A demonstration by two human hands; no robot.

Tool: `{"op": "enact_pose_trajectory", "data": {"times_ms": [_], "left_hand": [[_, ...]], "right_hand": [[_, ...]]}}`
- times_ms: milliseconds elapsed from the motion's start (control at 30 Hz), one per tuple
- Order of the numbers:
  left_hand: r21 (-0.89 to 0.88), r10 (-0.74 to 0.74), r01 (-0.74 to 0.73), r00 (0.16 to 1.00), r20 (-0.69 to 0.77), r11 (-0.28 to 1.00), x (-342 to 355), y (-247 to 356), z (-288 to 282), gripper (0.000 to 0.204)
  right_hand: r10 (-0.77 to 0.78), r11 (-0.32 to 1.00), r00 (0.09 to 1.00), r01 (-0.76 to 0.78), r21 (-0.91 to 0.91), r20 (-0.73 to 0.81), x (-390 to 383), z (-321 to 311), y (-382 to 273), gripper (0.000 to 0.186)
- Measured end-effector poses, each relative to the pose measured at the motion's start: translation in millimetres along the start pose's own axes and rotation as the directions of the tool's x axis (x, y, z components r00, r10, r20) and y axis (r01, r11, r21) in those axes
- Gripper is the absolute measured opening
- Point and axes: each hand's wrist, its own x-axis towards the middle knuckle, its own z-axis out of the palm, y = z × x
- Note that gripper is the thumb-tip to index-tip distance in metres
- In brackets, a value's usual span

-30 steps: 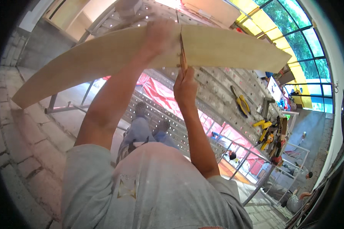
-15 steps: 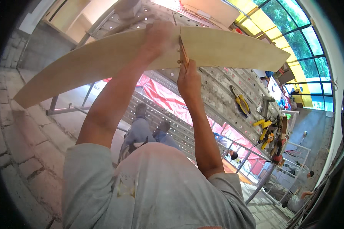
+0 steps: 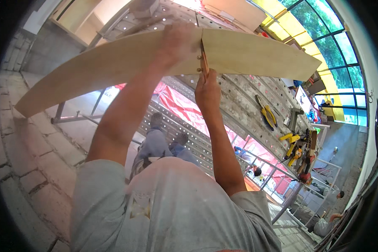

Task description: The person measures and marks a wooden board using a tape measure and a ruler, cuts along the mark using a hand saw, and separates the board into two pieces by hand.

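Clenches riveted handle in right hand; cannot tell blurred left hand's grip over smooth, curved board. Overlooks holed platform, far-right windows.

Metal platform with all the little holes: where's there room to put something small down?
The widest bare patch on the platform lies below the board, between the right hand and the pliers. A narrower one separates the pliers from the grey tool. It's crowded beyond that, where yellow tools bunch together.
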Motion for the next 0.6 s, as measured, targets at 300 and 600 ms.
{"op": "enact_pose_trajectory", "data": {"times_ms": [300, 600], "left_hand": [[0.071, -0.051, 0.049, 0.999, 0.019, 0.996, 1, -7, -15, 0.071], [0.002, 0.000, 0.000, 0.999, 0.043, 1.000, 0, 0, -12, 0.070]], "right_hand": [[0.228, 0.973, 0.945, -0.232, -0.013, 0.235, -87, -92, -34, 0.022], [0.024, 0.995, 0.996, -0.015, -0.094, 0.088, -16, -32, -18, 0.021]]}}
